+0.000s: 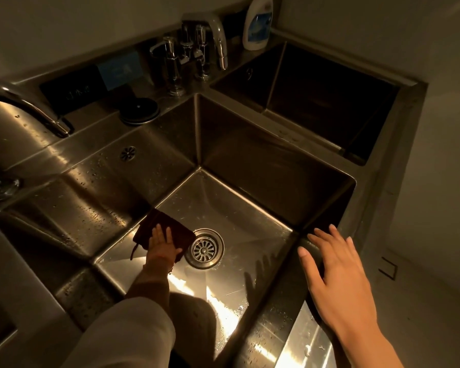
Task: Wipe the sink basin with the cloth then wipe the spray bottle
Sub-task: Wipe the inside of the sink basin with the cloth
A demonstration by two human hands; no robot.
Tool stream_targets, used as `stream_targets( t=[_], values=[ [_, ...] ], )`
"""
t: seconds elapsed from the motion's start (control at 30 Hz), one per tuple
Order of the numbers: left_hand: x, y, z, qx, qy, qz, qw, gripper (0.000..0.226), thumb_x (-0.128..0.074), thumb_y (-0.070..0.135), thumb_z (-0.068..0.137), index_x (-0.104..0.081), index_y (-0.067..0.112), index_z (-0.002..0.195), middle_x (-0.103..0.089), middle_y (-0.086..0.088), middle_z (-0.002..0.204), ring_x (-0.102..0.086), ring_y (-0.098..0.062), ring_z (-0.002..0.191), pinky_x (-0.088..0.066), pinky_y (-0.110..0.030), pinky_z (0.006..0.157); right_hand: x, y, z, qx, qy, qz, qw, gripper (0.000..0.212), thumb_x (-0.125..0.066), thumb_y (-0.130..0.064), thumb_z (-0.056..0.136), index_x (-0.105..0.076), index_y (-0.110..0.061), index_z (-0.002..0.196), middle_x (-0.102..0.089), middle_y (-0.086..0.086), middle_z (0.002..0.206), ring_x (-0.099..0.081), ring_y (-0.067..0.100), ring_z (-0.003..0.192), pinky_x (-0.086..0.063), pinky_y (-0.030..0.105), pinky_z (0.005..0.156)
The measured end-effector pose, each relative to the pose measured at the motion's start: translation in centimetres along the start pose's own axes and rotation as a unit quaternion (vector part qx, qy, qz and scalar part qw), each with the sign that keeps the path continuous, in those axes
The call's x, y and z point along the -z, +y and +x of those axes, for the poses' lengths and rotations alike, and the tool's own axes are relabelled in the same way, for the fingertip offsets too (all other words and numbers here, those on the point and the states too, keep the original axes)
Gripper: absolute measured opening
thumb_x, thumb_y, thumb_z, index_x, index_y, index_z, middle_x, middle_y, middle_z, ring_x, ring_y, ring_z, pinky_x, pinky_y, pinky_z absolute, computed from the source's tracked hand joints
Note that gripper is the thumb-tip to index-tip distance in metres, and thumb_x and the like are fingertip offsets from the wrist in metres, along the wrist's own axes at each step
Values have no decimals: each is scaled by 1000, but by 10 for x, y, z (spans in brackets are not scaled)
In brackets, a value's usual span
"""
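Note:
My left hand (162, 246) presses flat on a dark brown cloth (163, 226) against the floor of the steel sink basin (250, 208), just left of the round drain strainer (204, 248). The cloth is folded, with a loop hanging at its near left corner. My right hand (337, 269) rests with fingers spread on the basin's right front rim and holds nothing. A white bottle with a blue label (258, 22) stands on the back ledge by the corner; its top is cut off by the frame.
A chrome faucet (218, 35) and several taps stand on the back ledge. A second, darker basin (316, 96) lies at the far right. A black round lid (140, 110) and a curved spout (29, 110) sit to the left. Water drops cover the left drainboard.

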State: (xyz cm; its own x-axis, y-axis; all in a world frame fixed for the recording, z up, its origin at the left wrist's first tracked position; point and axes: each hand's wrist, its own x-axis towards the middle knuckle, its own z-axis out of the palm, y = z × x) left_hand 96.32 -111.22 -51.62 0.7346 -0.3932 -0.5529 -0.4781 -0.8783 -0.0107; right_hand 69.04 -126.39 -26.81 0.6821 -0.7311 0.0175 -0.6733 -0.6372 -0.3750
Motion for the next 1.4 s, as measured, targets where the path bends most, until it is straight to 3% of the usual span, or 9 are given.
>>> stream_targets(
  t=[0.13, 0.53, 1.2, 1.4],
  values=[
    [4, 5, 4, -5, 3, -12, 1000, 79, -37, 44, 101, 9, 5, 152, 15, -24, 157, 11, -35, 148, -2, -39, 121, 2, 1, 0, -12, -14, 1, 1000, 67, -17, -60, 81, -46, -26, 131, -39, -6, 145, -14, 10, 141, -8, 37, 118],
    [18, 30, 32, -33, 7, -13, 999, 78, -37, 43, 101, 9, 6, 152, 18, -23, 157, 13, -34, 148, -1, -39, 121, -1, 2, -2, 18, 9, 3, 1000, 58, -22, -58, 91, -52, -23, 127, -46, -5, 139, -16, 2, 137, -4, 30, 116],
    [40, 75, 59, -68, 13, -6, 998, 75, -35, 41, 102, 7, 4, 152, 17, -24, 157, 12, -35, 147, -2, -40, 121, -2, 3, -2, 11, 7, 4, 1000, 67, -15, -62, 83, -50, -27, 128, -45, -11, 139, -14, 0, 137, -3, 27, 115],
    [41, 70, 61, -66, -3, -9, 998, 77, -37, 42, 101, 7, 5, 153, 17, -23, 157, 12, -34, 148, -3, -39, 121, -1, 3, -1, 13, 11, 15, 1000, 59, -22, -56, 85, -51, -26, 126, -45, -10, 138, -15, -1, 137, -3, 27, 115]
  ],
)
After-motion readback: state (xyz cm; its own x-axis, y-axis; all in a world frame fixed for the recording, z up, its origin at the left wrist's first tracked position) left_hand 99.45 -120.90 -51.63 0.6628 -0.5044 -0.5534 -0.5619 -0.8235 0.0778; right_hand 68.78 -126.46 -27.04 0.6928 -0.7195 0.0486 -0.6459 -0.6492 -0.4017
